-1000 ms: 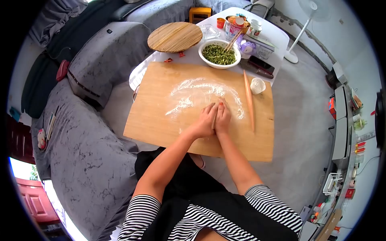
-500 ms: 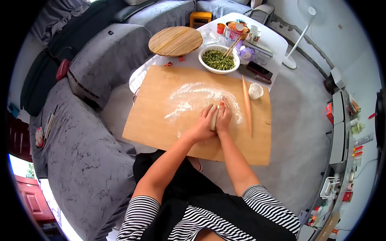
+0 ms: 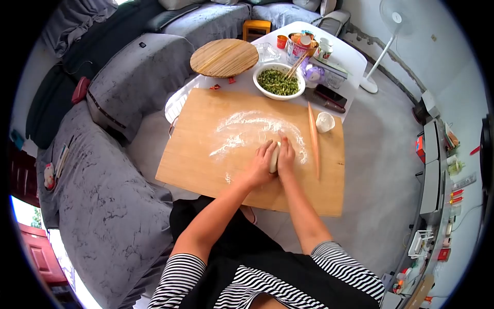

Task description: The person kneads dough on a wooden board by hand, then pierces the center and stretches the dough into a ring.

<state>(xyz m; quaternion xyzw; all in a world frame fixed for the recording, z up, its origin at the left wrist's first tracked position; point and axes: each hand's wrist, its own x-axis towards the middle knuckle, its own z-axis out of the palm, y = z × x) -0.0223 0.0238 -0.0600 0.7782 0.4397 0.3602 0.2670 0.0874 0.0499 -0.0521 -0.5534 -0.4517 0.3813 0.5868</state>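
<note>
A pale lump of dough (image 3: 274,160) is on the floured wooden board (image 3: 195,154), squeezed between my two hands. My left hand (image 3: 261,166) curves around its left side, fingers closed against it. Against the right side, my right hand (image 3: 286,157) presses with its fingers pointing away from me. Parts of the dough are hidden by both hands. White flour (image 3: 249,123) is smeared on the board beyond them. To the right lie a tapered wooden rolling pin (image 3: 314,141) and a small white cup (image 3: 325,122).
Behind the board, a white table (image 3: 350,56) bears a bowl (image 3: 301,91) of chopped green filling with chopsticks, a round slatted wooden lid-like disc (image 3: 225,57), a phone (image 3: 330,95) and several containers. A grey-covered sofa (image 3: 108,221) stands at left, a fan (image 3: 368,85) at far right.
Both hands have drawn slightly back toward me with the dough between them, and the right fingers sit lower. The whole view has shifted a little.
</note>
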